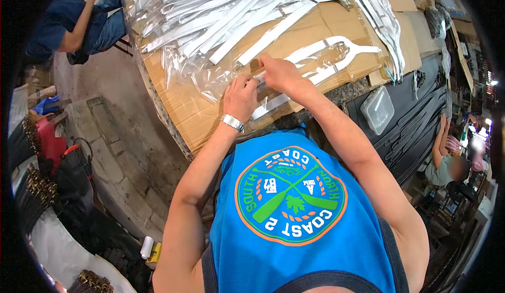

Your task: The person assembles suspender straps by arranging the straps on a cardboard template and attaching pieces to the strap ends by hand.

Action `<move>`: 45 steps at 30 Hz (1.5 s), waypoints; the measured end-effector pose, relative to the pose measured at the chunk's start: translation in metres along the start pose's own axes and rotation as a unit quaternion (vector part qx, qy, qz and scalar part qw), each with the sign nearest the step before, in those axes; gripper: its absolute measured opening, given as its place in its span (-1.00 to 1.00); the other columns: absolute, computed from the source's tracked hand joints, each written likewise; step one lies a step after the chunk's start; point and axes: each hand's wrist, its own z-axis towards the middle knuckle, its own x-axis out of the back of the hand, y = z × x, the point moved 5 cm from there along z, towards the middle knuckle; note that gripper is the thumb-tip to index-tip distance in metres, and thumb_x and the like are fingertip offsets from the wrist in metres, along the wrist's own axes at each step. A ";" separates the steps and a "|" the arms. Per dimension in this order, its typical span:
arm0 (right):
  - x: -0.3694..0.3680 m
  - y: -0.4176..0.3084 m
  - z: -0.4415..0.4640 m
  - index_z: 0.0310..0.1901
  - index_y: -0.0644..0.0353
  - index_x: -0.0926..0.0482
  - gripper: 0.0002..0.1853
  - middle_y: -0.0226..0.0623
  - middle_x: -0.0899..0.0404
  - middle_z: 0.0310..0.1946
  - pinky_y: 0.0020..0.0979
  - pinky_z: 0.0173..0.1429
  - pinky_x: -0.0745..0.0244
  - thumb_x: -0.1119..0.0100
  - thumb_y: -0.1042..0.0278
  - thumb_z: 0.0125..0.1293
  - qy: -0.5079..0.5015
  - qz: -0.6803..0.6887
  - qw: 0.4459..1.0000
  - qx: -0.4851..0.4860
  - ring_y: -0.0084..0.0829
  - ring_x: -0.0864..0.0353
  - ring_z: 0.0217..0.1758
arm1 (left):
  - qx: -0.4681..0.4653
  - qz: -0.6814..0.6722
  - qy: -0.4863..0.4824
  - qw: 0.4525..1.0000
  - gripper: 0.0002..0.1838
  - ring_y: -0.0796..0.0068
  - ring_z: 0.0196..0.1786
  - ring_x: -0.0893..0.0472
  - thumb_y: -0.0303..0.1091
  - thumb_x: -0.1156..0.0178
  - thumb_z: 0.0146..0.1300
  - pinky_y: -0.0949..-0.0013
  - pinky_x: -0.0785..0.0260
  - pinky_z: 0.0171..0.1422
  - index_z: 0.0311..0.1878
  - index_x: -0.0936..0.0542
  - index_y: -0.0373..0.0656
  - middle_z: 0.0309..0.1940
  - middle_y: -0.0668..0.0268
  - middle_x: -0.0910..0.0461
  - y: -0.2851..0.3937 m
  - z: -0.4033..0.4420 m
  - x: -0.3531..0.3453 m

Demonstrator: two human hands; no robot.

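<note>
Lying at the fingers and stretching off to their right, a forked white strap [307, 52] rests on cardboard [181, 119]. The fingers of the left hand [240, 98] are curled in close together; those of the right hand [283, 76] are bent beside them, and whether either grips strap or plastic cannot be told. Both forearms reach forward, backs of the hands upward, a metal watch [232, 123] behind the left fingers. Beyond the fingers spreads a pile of white straps [231, 11]. Nearer than the fingers, the blue shirt [294, 198] reads "SOUTH", "NORTH" and "COAST".
</note>
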 end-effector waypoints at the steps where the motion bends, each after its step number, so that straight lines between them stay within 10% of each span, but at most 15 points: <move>1: 0.000 -0.001 0.001 -0.06 0.21 -0.45 -0.70 0.05 -0.66 -0.30 0.01 -0.09 -0.51 -0.22 0.45 0.16 0.007 -0.012 1.000 0.009 0.12 -0.65 -0.14 | -0.005 0.007 0.006 1.000 -0.82 0.20 -0.08 -0.58 -0.46 -0.30 0.11 0.13 -0.41 -0.06 -0.19 -0.61 -0.03 -0.15 0.30 -0.55 -0.001 -0.001 -0.002; 17: 0.029 0.042 -0.012 0.31 0.05 -0.33 -0.21 -0.03 -0.71 -0.25 -0.07 -0.02 -0.55 -0.39 -0.14 0.12 0.065 -0.044 0.994 -0.080 0.03 -0.70 -0.08 | -0.010 0.015 0.006 1.000 -0.86 0.20 -0.08 -0.58 -0.41 -0.33 0.15 0.11 -0.43 -0.07 -0.20 -0.66 -0.05 -0.14 0.31 -0.57 -0.002 -0.003 -0.008; 33: 0.008 0.039 -0.070 0.44 0.00 -0.22 -0.28 -0.02 -0.68 -0.31 -0.04 -0.10 -0.52 -0.24 -0.01 0.32 0.133 0.127 0.980 -0.070 0.03 -0.68 -0.17 | 0.024 0.018 -0.033 0.999 -0.82 0.08 -0.04 -0.60 -0.43 -0.29 0.16 0.09 -0.46 0.04 -0.15 -0.68 -0.13 -0.10 0.19 -0.60 0.002 -0.002 -0.014; 45: -0.012 0.141 -0.213 0.07 0.10 -0.61 -0.65 -0.10 -0.71 -0.13 -0.09 0.05 -0.53 -0.18 0.12 0.35 0.174 0.194 0.929 -0.262 -0.05 -0.67 -0.02 | 0.037 0.014 -0.060 0.997 -0.79 0.00 -0.02 -0.58 -0.38 -0.29 0.21 0.08 -0.45 0.06 -0.11 -0.66 -0.22 -0.06 0.04 -0.55 0.017 0.026 -0.007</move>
